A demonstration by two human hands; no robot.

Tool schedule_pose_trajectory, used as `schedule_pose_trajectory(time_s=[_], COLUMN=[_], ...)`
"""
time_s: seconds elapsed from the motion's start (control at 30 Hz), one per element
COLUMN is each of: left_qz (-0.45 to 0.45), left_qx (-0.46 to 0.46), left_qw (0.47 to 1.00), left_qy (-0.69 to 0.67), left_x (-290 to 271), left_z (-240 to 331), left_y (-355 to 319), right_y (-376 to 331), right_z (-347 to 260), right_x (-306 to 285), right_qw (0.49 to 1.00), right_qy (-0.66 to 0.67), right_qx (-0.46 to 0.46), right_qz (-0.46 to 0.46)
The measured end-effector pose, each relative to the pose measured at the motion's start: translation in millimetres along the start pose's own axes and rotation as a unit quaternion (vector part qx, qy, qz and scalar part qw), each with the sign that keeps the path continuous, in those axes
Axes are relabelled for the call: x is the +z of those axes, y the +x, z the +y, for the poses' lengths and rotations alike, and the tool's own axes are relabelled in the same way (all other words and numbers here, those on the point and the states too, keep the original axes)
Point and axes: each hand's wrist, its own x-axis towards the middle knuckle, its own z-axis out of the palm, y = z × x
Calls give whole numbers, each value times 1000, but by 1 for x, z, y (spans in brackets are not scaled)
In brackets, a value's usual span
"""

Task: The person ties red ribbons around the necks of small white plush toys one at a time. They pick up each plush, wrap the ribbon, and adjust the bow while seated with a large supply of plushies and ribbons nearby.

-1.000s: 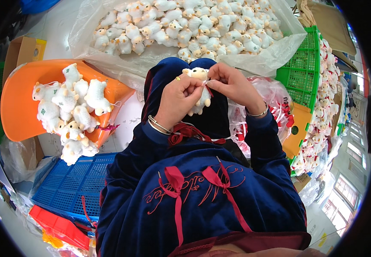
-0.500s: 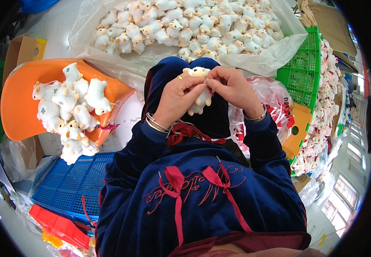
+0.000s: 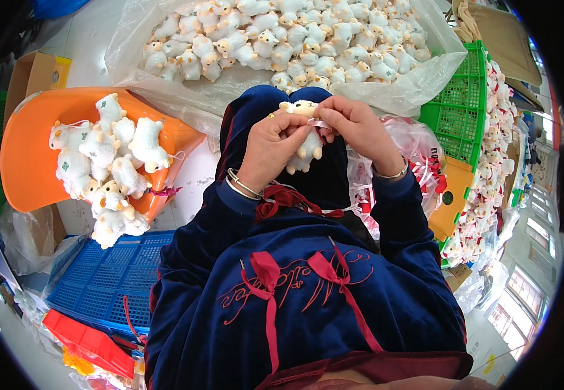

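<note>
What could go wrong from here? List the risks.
The pale ribbon at the chest of the plush toy is pinched in the fingers, so it might slip loose.

The lowest toys on the orange chair lie right at its edge and could tumble off.

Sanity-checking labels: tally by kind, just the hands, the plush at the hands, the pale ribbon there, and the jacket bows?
Hands (left hand, right hand): 2
White plush toy at the hands: 1
Pale ribbon at the fingers: 1 visible
Jacket bows: 2
Total: 6
</note>
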Motion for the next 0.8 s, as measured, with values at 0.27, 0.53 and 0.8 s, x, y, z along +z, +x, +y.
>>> schedule_pose_trajectory(time_s=[0.27,0.53,0.8], left_qz=[-13,-35,-10], left_qx=[23,-9,-22], left_qw=[999,998,1000], left_qy=[24,60,-10], left_x=[-5,-16,-8], left_z=[5,1,-4], left_y=[-4,-5,2], right_y=[2,-4,7], right_z=[5,8,6], right_x=[-14,-25,12], right_qw=[985,991,990], right_qy=[-171,-73,105], right_qx=[24,83,23], right_qz=[2,-79,-90])
